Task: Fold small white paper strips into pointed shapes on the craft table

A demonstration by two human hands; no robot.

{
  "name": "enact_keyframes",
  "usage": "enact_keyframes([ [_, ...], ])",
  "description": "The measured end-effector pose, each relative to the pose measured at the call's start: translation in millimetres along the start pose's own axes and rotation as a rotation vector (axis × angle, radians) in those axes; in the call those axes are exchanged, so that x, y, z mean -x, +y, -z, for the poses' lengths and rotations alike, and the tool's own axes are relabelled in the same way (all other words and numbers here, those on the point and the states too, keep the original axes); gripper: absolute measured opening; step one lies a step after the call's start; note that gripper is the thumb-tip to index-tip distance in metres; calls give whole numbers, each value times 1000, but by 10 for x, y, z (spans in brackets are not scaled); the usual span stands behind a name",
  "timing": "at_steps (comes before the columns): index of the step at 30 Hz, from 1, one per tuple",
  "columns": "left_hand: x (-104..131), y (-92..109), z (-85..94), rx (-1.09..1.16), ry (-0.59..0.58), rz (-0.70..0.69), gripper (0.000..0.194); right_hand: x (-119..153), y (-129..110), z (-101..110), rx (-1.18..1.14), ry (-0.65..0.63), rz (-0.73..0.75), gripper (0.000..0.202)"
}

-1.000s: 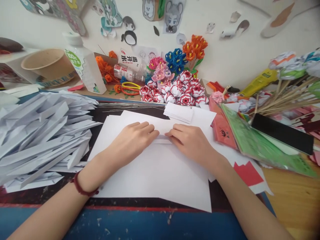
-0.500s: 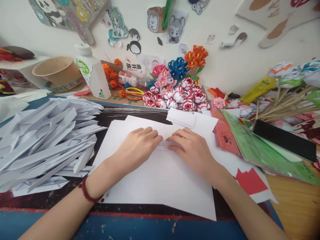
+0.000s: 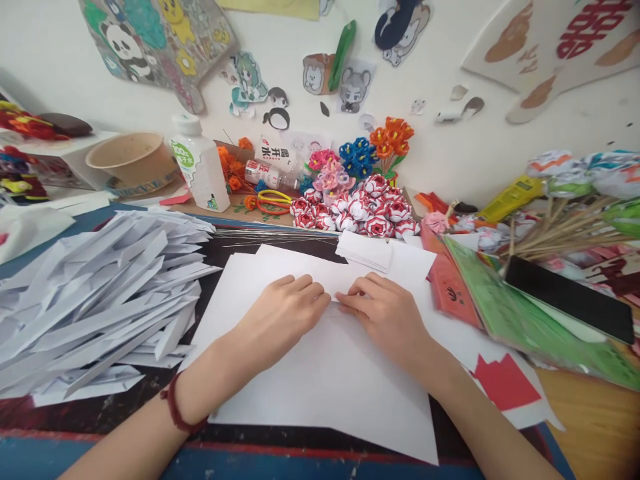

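My left hand (image 3: 289, 313) and my right hand (image 3: 389, 315) meet over large white paper sheets (image 3: 325, 393) on the dark tabletop. Both pinch a small white paper piece (image 3: 336, 308), which blends into the sheets beneath; its full outline is hard to make out. The left fingers are curled in, with fingertips hidden behind the knuckles. On the right, thumb and forefinger press together at the paper's edge. Just beyond my hands lies a small stack of white paper pieces (image 3: 364, 250). A big heap of folded white paper strips (image 3: 105, 300) is to the left.
Red-and-white paper flowers (image 3: 373, 210) stand at the back beside a white bottle (image 3: 200, 167) and a tan bowl (image 3: 130, 157). Thin wires (image 3: 270, 237) lie before them. At right are green packets (image 3: 530, 313), a black phone (image 3: 570, 300) and flowers on sticks (image 3: 575, 207).
My fingers have drawn closer together on the small paper, and the right hand's thumb and forefinger have closed. The view has tilted up slightly, so everything sits lower.
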State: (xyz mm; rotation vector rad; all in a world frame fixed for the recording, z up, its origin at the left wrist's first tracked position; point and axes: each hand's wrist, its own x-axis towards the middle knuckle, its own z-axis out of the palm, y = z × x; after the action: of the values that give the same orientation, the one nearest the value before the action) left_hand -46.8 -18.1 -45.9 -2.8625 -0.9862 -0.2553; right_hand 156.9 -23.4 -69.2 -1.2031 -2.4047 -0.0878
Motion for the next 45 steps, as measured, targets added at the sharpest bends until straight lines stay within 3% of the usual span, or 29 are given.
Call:
enact_keyframes([
  [10,-6,59,-39,-12,-17,52,11,26,-59,4,204,11,123,16],
  [24,18,137,24,-31,-79,78,10,39,-131,46,261,-94,105,17],
  [41,13,170,-7,-48,-98,50,12,0,-78,130,-33,-181,-64,19],
  [45,3,125,-32,-51,-45,43,13,-15,-31,130,-85,-180,-81,19],
])
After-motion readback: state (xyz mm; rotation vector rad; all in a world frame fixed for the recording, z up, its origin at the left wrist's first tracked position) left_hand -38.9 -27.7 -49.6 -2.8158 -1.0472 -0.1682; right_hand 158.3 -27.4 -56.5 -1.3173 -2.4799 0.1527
